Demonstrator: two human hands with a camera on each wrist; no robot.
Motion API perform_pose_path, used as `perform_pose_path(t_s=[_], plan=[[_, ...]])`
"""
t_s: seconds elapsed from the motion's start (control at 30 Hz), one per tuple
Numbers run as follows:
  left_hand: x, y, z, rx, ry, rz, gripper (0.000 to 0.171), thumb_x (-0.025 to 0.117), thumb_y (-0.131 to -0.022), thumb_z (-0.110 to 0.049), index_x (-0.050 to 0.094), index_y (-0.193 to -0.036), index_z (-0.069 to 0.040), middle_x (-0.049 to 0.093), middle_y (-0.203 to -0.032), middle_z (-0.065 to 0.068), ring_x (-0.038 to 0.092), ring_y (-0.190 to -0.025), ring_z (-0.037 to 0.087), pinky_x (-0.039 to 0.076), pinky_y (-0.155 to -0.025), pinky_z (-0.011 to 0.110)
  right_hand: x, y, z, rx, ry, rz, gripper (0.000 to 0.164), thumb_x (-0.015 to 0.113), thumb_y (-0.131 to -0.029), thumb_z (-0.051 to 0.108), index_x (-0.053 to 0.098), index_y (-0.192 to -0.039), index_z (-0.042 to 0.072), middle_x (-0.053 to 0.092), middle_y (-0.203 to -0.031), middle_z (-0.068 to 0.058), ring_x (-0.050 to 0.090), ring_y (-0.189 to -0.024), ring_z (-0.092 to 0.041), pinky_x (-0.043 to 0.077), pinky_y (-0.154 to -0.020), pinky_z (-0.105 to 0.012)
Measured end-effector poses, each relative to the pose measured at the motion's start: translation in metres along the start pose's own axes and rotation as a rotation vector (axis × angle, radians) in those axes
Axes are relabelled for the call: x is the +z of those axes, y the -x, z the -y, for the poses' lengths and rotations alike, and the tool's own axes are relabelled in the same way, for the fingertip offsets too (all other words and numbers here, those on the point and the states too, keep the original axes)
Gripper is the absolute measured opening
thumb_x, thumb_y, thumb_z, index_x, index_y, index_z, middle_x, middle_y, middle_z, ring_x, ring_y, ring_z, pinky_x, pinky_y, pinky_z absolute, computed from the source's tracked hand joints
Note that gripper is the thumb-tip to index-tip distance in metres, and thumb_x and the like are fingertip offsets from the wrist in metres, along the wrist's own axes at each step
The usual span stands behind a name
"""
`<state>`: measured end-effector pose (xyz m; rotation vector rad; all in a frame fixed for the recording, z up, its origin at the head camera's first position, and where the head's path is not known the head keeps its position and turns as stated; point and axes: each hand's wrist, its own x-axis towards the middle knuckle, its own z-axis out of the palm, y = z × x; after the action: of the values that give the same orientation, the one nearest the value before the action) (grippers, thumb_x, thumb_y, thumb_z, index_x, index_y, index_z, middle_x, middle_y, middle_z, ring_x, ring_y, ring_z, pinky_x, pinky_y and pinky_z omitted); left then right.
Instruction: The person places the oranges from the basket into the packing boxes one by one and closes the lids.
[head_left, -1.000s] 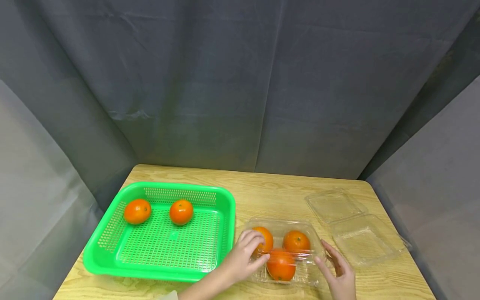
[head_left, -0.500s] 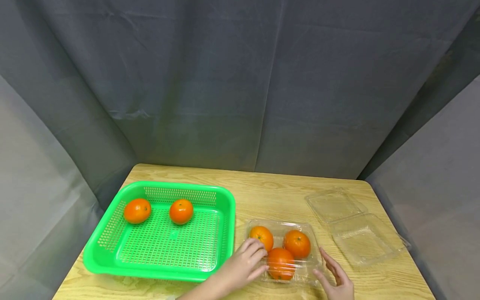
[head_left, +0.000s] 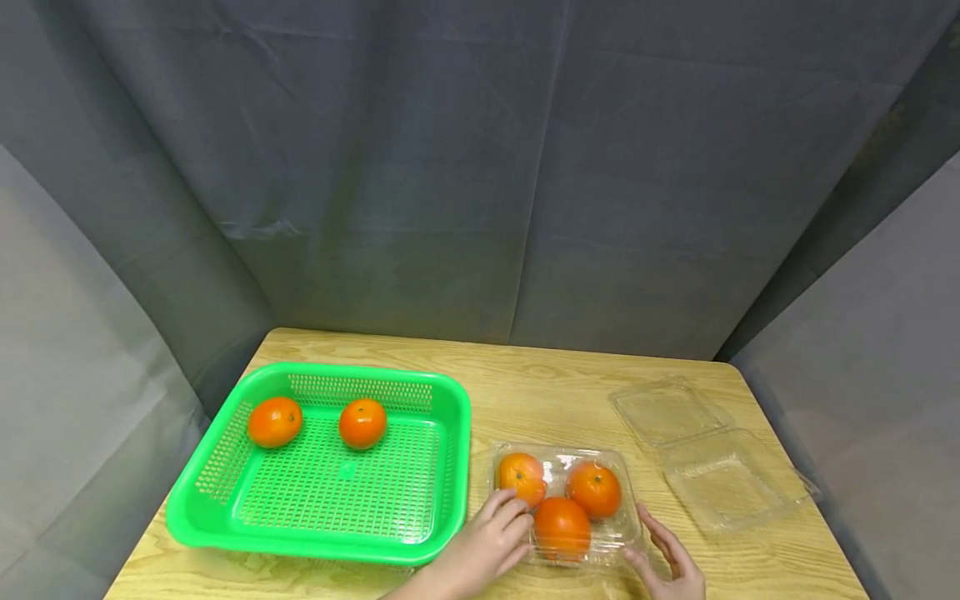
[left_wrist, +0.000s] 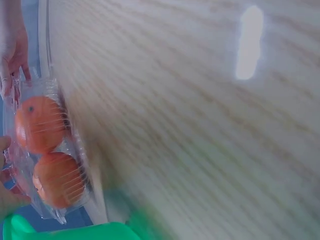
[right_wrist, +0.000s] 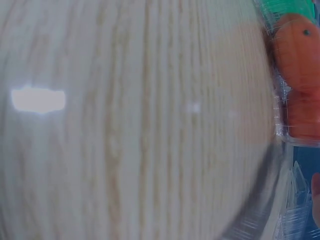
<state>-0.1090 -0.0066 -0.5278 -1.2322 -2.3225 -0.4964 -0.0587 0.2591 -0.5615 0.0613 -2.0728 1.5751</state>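
Note:
A clear plastic clamshell box (head_left: 551,454) with three oranges inside lies at the front of the table. Its lid is down over the fruit. One orange (head_left: 562,529) is at the front, another orange (head_left: 522,478) at the back left, a third orange (head_left: 593,489) at the back right. My left hand (head_left: 487,542) holds the box's front left side with bent fingers, and its fingers (left_wrist: 10,192) also show in the left wrist view. At the right edge, my right hand (head_left: 671,562) grips the box between thumb and fingers; its fingertip (right_wrist: 316,187) barely shows in the right wrist view.
Left of the box stands a green plastic basket (head_left: 318,546) holding two oranges, the left orange (head_left: 274,422) and the right orange (head_left: 363,424). An opened clear clamshell (head_left: 727,483) lies at the right of the wooden table (head_left: 540,400). Grey curtains surround the table.
The lid has come down over the three oranges. My left hand has slid from the back left orange and lid edge toward the front left side. My right hand has shifted slightly downward.

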Motion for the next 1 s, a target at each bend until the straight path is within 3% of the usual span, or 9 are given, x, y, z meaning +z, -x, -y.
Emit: perform_pose_path(t_s=[0.27, 0.43, 0.63, 0.7, 0.83, 1.0], plan=[[0.007, 0.004, -0.002, 0.012, -0.02, -0.045, 0.031, 0.071, -0.076, -0.027, 0.063, -0.1, -0.009, 0.058, -0.106, 0.002, 0.051, -0.109, 0.025, 0.041, -0.097, 0.033, -0.002, 0.004, -0.008, 0.034, 0.007, 0.0, 0.054, 0.068, -0.064, -0.022, 0.055, -0.115, -0.011, 0.055, -0.12, -0.022, 0.053, -0.114, -0.008, 0.037, -0.093, -0.015], [0.011, 0.007, -0.001, -0.007, 0.046, -0.067, 0.025, 0.064, -0.081, -0.019, 0.061, -0.102, -0.007, 0.056, -0.109, 0.005, 0.05, -0.112, 0.027, 0.039, -0.098, 0.036, -0.003, 0.005, -0.013, 0.032, 0.014, 0.004, 0.054, 0.069, -0.064, -0.02, 0.055, -0.116, -0.01, 0.055, -0.12, -0.024, 0.052, -0.115, -0.009, 0.036, -0.094, -0.016], [0.016, 0.012, 0.0, -0.026, 0.154, -0.172, 0.034, 0.048, -0.071, -0.002, 0.057, -0.104, -0.002, 0.053, -0.112, 0.01, 0.049, -0.111, 0.031, 0.041, -0.094, 0.042, -0.01, 0.005, -0.021, -0.127, -0.165, 0.121, 0.052, 0.06, -0.069, -0.024, 0.047, -0.12, -0.018, 0.05, -0.126, -0.026, 0.047, -0.121, -0.017, 0.034, -0.097, -0.017], [0.018, 0.014, 0.0, -0.041, 0.193, -0.206, 0.038, 0.047, -0.068, 0.001, 0.056, -0.105, 0.0, 0.052, -0.114, 0.012, 0.048, -0.111, 0.031, 0.041, -0.094, 0.043, -0.012, 0.005, -0.021, -0.116, -0.254, 0.157, 0.05, 0.055, -0.072, -0.025, 0.045, -0.121, -0.019, 0.051, -0.128, -0.021, 0.046, -0.122, -0.017, 0.034, -0.097, -0.017], [0.024, 0.018, -0.002, -0.114, 0.283, -0.243, 0.049, 0.047, -0.065, 0.007, 0.052, -0.113, 0.004, 0.05, -0.12, 0.016, 0.046, -0.114, 0.032, 0.037, -0.099, 0.039, -0.012, 0.003, -0.019, -0.07, -0.36, 0.164, 0.049, 0.049, -0.072, -0.026, 0.043, -0.12, -0.021, 0.054, -0.128, -0.01, 0.048, -0.121, -0.013, 0.036, -0.096, -0.018], [0.029, 0.025, -0.007, -0.287, 0.385, -0.278, 0.062, 0.05, -0.064, 0.01, 0.043, -0.125, 0.007, 0.04, -0.132, 0.024, 0.039, -0.122, 0.036, 0.028, -0.105, 0.032, -0.005, 0.002, -0.018, -0.085, -0.463, 0.11, 0.05, 0.044, -0.066, -0.029, 0.041, -0.115, -0.025, 0.058, -0.123, -0.006, 0.052, -0.114, -0.012, 0.044, -0.086, -0.019]])
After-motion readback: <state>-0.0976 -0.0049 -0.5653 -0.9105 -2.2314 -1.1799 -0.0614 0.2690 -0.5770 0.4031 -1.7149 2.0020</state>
